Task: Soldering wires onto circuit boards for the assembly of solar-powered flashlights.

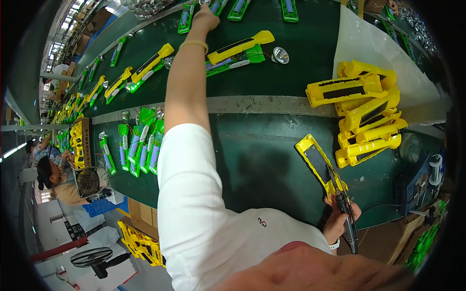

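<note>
My left arm stretches to the far side of the bench, where my left hand (pixel 206 19) is closed among green casing halves (pixel 186 18). A shiny bit shows at its fingertips, cut by the picture's edge; what it grips I cannot make out. Low on the right, my right hand (pixel 336 220) is closed around a black-handled soldering iron (pixel 348 218). The same hand's fingers meet the lower end of a yellow casing half (pixel 314 157) with a dark panel inside. The iron's tip lies over that casing.
Yellow casing halves (pixel 371 116) are piled at right, beside a white sheet (pixel 361 43). Green casings with purple cells (pixel 141 145) lie left of my arm. A yellow-and-green pair with a reflector (pixel 280 55) lies beyond. A metal strip (pixel 272 104) crosses the bench. A co-worker (pixel 58 179) sits left.
</note>
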### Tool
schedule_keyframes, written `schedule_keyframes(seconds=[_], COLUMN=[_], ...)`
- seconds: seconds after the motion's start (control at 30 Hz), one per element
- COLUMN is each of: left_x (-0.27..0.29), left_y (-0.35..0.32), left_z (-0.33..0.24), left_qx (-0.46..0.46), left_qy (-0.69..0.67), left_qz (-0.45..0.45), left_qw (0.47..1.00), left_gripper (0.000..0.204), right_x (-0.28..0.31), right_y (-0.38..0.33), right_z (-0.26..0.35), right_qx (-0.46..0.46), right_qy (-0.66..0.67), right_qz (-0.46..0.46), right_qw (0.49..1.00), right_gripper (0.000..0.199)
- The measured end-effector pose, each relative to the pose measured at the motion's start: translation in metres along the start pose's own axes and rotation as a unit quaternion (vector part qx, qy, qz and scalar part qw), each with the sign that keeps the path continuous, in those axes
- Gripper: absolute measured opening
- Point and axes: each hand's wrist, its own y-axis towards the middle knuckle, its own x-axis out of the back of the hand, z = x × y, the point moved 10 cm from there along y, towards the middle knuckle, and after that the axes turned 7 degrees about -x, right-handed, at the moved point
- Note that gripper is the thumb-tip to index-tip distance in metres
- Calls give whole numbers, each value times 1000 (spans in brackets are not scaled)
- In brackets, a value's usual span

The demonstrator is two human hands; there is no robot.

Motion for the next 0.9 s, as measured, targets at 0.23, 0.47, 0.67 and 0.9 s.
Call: schedule_keyframes(seconds=[0.23,0.47,0.67,0.9], left_x=[90,52,47,56], left_y=[-182,-432,-443,-455], left_z=[-16,-141,-167,-187], left_qx=[-125,-358,-427,-478], left_qy=[-270,-335,-229,-164], left_qz=[-69,210,171,69], left_qw=[952,846,858,860], left_gripper=[57,54,53,48], right_x=[-6,-26,-48,6], right_y=[-4,21,36,23], right_z=[2,5,14,28], right_qx=[4,-109,-28,57], right_qy=[5,58,-37,148], right_qz=[73,134,158,36], right_qw=[997,983,986,987], right_gripper=[38,30,26,27])
